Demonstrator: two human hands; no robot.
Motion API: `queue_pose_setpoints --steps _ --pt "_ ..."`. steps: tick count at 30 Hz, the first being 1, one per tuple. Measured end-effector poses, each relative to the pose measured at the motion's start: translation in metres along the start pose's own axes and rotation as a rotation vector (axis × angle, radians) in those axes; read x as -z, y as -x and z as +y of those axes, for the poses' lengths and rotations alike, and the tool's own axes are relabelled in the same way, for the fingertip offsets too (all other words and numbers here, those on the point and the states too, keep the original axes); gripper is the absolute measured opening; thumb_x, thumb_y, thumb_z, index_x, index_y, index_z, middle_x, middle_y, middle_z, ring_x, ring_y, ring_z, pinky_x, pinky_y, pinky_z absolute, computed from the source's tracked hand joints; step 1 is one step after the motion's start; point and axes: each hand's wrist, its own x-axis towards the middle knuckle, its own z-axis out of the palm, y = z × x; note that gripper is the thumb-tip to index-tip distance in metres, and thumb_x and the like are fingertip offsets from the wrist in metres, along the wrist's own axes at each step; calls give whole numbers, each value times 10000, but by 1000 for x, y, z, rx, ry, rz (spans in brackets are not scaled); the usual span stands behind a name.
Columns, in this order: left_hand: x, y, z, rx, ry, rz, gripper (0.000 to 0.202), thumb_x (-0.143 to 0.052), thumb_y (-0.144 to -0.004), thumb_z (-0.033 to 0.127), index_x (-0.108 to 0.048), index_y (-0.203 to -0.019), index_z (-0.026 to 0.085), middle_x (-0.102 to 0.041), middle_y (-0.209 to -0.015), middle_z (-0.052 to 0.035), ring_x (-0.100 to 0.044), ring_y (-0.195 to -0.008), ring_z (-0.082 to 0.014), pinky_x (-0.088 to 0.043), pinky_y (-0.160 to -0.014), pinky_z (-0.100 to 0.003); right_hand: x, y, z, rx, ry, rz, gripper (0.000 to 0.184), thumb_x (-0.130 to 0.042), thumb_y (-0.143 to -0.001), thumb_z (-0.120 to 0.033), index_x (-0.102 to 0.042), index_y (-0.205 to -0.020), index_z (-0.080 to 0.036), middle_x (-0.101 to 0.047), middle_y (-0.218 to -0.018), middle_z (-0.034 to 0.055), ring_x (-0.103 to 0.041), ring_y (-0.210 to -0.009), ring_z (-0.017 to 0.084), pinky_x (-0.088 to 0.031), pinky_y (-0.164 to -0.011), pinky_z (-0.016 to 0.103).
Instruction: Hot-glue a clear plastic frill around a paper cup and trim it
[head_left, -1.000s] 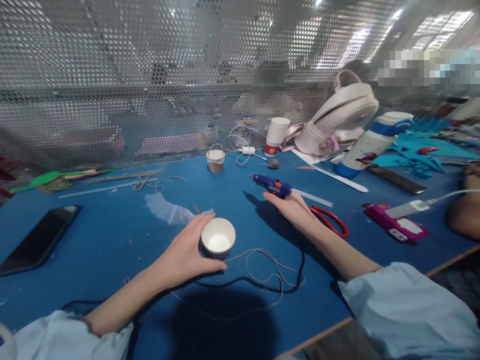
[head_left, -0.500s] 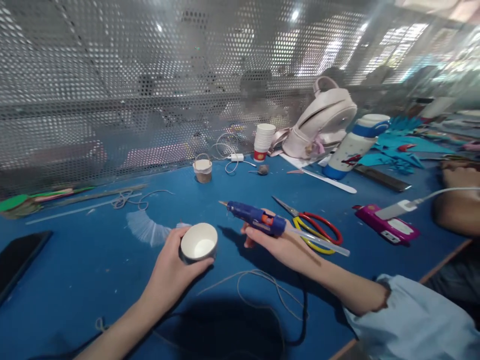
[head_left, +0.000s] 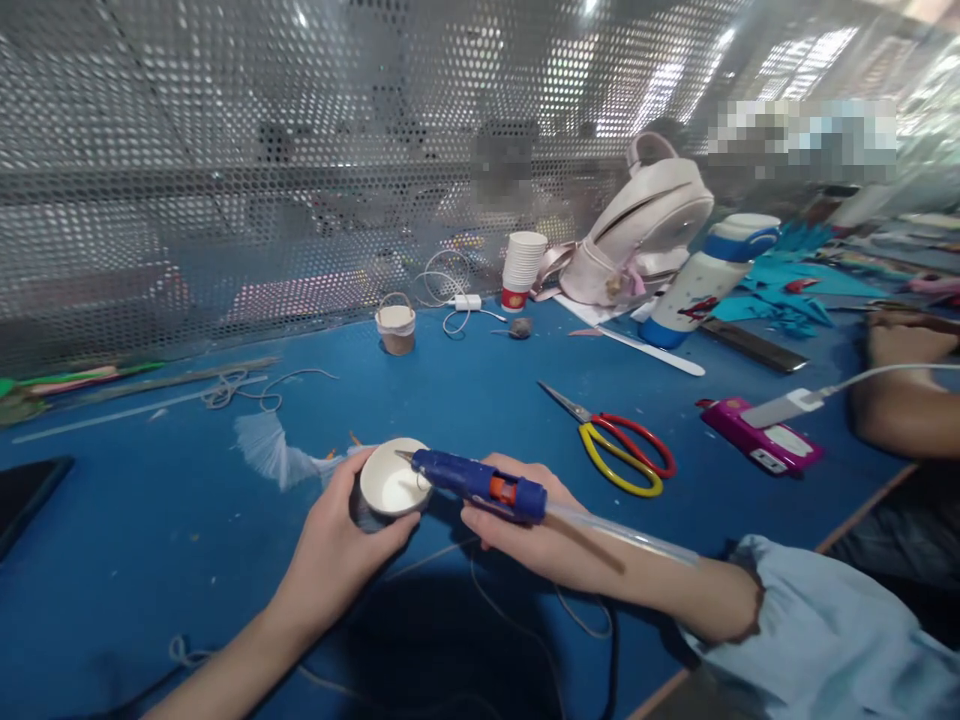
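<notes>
My left hand [head_left: 337, 545] is wrapped round a small white paper cup [head_left: 391, 487] standing on the blue table [head_left: 135, 540]. My right hand [head_left: 532, 540] grips a blue glue gun [head_left: 480, 482] with an orange trigger. A clear glue stick juts out behind the gun. Its nozzle tip lies over the cup's right rim. A grey string [head_left: 517, 620] and the gun's black cord trail on the table below both hands.
Red and yellow scissors [head_left: 619, 450] lie right of the gun. A pink phone on a cable [head_left: 761, 445], a bottle [head_left: 701, 280], a stack of cups [head_left: 521, 270], a pink bag [head_left: 641, 235] and a small string-wrapped cup [head_left: 395, 328] stand farther back. Another person's arm [head_left: 900, 400] rests at the right edge.
My right hand lifted the glue gun off the table and swung it left and nearer, until its nozzle reached the cup. The left hand kept hold of the cup.
</notes>
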Motion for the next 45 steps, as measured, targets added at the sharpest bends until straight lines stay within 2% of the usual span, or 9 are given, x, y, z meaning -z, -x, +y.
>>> queue_pose_setpoints --steps 6,11,17,23,28,33,39,45 --pt "-4 5 -1 31 -4 40 577 -757 -654 442 -541 -1143 225 -665 -1149 -75 -649 -1056 -268 -525 -883 -396 -11 -1 11 151 59 46 110 -594 -803 -287 -569 -842 -187 -610 -705 -9 -531 -586 96 -390 -552 207" --pt "-5 6 0 -26 -42 65 578 -761 -653 461 -539 -1128 219 -664 -1111 -83 -651 -1022 -271 -517 -881 -430 -17 -2 24 371 72 68 114 -589 -808 -234 -560 -906 -184 -617 -724 -3 -507 -558 86 -405 -563 204" --pt "-6 6 2 -145 -114 105 512 -762 -646 416 -564 -1067 201 -667 -1048 -93 -652 -974 -275 -535 -820 -416 -21 -3 30 455 105 93 156 -556 -787 -226 -567 -935 -176 -634 -750 22 -555 -606 112 -430 -576 219" --pt "-6 6 1 -204 -124 105 506 -747 -675 406 -554 -1095 201 -659 -1063 -90 -650 -985 -265 -537 -835 -402 -21 -3 27 459 140 64 139 -543 -787 -214 -560 -921 -180 -639 -773 28 -565 -626 115 -441 -598 222" --pt "-5 6 -1 -230 -111 80 513 -753 -685 398 -550 -1116 209 -654 -1079 -84 -641 -1020 -259 -532 -867 -401 -23 -3 31 486 125 82 137 -545 -771 -219 -543 -904 -190 -613 -726 8 -536 -573 105 -413 -552 209" --pt "-4 7 -2 -228 -98 58 542 -765 -679 398 -542 -1136 211 -650 -1098 -88 -637 -1029 -258 -525 -891 -417 -20 -2 28 456 168 46 124 -543 -794 -213 -551 -914 -180 -626 -749 22 -555 -613 115 -423 -579 217" --pt "-4 7 -1 -211 -74 43 532 -766 -679 391 -542 -1129 214 -651 -1087 -83 -641 -1001 -250 -528 -883 -420 -23 -3 39 493 222 60 198 -560 -770 -235 -540 -958 -178 -627 -761 30 -567 -619 132 -417 -569 231" --pt "-2 7 1 -185 -48 9 505 -755 -694 383 -543 -1119 214 -651 -1088 -83 -641 -988 -246 -527 -881 -416 -19 0 35 452 282 4 188 -562 -772 -174 -550 -960 -172 -651 -826 50 -600 -667 141 -428 -597 237"
